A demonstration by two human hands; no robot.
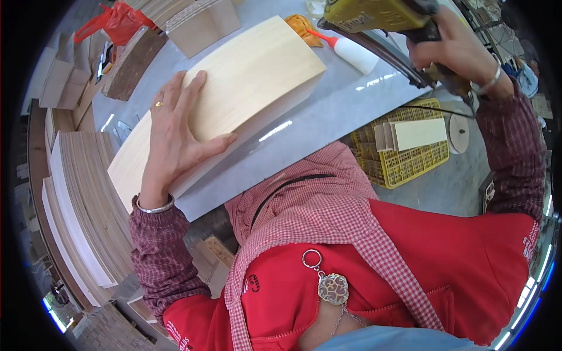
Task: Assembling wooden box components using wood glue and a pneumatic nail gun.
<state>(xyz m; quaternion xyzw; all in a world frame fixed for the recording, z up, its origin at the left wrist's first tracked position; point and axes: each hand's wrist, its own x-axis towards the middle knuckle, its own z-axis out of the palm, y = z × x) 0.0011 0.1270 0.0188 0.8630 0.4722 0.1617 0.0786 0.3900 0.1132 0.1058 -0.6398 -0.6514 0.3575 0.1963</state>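
Observation:
My left hand lies flat, fingers spread, on a pale wooden box-like panel that rests on the grey worktable. A ring is on one finger and a bangle on the wrist. My right hand is raised at the upper right and grips the handle of a yellow nail gun, held above the table beyond the panel's far end. The gun's nose is out of view.
A white glue bottle with an orange tip lies behind the panel. A yellow plastic crate holds small wood pieces at right. Stacks of plywood sheets stand at left, wooden boxes and a red bag at the back.

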